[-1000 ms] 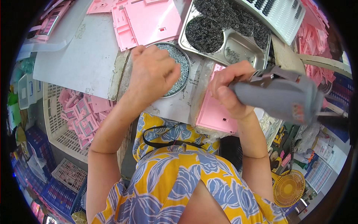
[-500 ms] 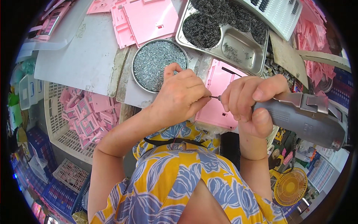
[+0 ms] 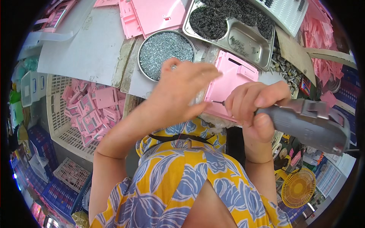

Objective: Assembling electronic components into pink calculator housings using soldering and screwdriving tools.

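My right hand (image 3: pixel 254 102) is wrapped round a grey electric screwdriver (image 3: pixel 306 123). Its thin dark bit (image 3: pixel 218 102) points left, toward my left thumb. Below both hands lies a flat pink plastic panel (image 3: pixel 222 89) with a raised block and a dark slot at its far end. My left hand (image 3: pixel 182 85), slightly blurred, hovers over the panel's left side, its thumb and forefinger apart. A few shiny screws (image 3: pixel 173 67) show in its curled outer fingers. Just beyond it stands a round metal dish of small silver screws (image 3: pixel 163 47).
A steel tray (image 3: pixel 247 45) of dark springs sits at the far side. More pink panels (image 3: pixel 156 15) lie beyond the dish. At left is a white basket (image 3: pixel 57 114) full of pink parts (image 3: pixel 89 110). A yellow fan (image 3: pixel 298 188) stands at lower right.
My left thumb and forefinger have come apart and away from the screwdriver bit, where they were pinched together. The screwdriver has shifted only slightly. More of the pink panel's far end shows.
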The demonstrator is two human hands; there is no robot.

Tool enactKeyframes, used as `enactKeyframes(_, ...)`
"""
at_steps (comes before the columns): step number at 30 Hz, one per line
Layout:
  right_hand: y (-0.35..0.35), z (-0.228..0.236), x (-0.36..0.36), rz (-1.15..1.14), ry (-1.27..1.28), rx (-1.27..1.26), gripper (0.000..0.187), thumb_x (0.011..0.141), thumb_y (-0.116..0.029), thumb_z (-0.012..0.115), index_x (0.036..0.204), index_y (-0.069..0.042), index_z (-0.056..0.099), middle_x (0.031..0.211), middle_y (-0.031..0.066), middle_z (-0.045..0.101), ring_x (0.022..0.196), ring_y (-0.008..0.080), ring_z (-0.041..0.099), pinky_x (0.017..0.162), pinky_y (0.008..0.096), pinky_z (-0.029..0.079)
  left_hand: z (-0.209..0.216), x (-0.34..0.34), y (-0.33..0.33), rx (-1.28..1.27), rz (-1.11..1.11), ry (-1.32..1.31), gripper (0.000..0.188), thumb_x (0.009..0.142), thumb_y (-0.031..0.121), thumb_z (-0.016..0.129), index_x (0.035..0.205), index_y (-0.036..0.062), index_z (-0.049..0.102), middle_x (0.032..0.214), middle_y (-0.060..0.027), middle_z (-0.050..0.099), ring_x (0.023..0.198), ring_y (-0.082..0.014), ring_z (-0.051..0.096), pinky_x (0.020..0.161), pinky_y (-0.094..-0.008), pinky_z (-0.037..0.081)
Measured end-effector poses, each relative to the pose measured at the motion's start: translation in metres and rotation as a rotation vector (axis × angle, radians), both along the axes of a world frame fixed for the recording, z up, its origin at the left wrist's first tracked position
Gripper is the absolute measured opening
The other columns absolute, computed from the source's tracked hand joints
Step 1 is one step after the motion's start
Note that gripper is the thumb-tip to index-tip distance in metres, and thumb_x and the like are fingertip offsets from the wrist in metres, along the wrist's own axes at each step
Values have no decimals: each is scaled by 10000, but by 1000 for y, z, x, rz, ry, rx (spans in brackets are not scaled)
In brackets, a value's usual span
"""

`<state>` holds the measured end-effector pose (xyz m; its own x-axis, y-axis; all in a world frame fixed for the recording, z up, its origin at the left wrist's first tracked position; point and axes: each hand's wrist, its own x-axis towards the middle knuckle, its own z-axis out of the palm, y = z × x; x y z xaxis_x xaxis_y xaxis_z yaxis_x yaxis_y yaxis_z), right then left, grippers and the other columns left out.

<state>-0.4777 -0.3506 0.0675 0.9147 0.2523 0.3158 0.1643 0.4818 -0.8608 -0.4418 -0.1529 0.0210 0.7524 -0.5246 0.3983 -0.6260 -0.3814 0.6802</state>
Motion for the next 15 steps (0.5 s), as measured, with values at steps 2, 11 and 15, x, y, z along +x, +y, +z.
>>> enactKeyframes(2, 4, -5, -12, -37, 37, -30, 266, 925, -128, 694, 1046, -83, 462, 689, 43, 536, 579, 154, 505, 588, 343, 473, 0, 6, 13, -45, 54, 8, 392, 742, 52, 696, 1125, 129, 681, 1094, -24, 682, 1028, -230, 606, 929, -450, 349)
enactKeyframes(11, 15, -27, -23, -30, -122, -339, 221, 905, -65, 681, 951, -78, 466, 615, 46, 531, 508, 183, 505, 531, 325, 474, -17, 5, 15, -45, 106, -24, 378, 746, -13, 609, 1095, 114, 680, 1033, -53, 678, 963, -256, 612, 904, -425, 376)
enactKeyframes(15, 15, -33, -18, 35, -232, -382, 215, 846, 1, 671, 944, -71, 494, 639, 86, 575, 562, 219, 575, 578, 347, 505, -23, 18, -6, -75, 33, -42, 338, 764, 31, 647, 1092, 93, 697, 1036, -77, 674, 1020, -278, 617, 914, -424, 422)
